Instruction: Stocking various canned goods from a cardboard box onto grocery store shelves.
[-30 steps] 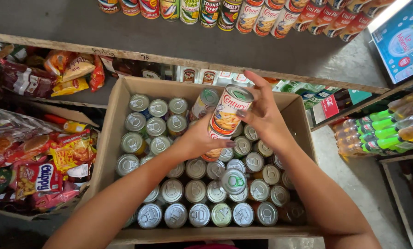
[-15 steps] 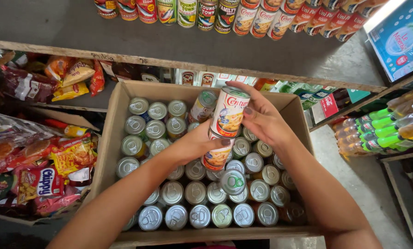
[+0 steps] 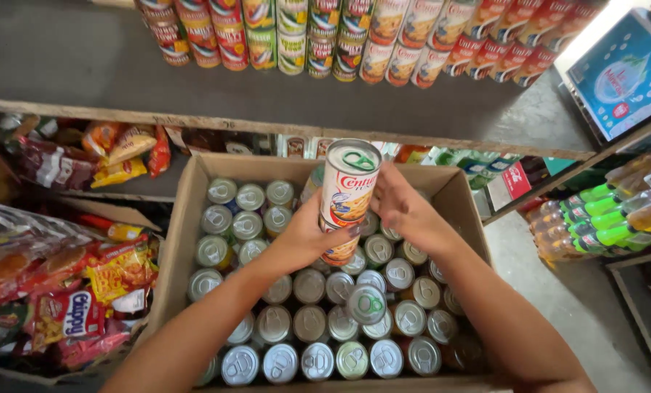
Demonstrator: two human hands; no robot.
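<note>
Above the cardboard box [image 3: 187, 240] | left hand [image 3: 307, 236] and right hand [image 3: 405, 211] clasp stacked tuna cans [image 3: 347, 196] | support lower can so the stack stays aligned

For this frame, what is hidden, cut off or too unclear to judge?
- Head view: lower can mostly hidden by left hand; its top is covered by the upper can.
- Right hand: fingertips behind the cans.
- Cardboard box: bottom edge cut off.
- Shelf cans: tops cut off.
</note>
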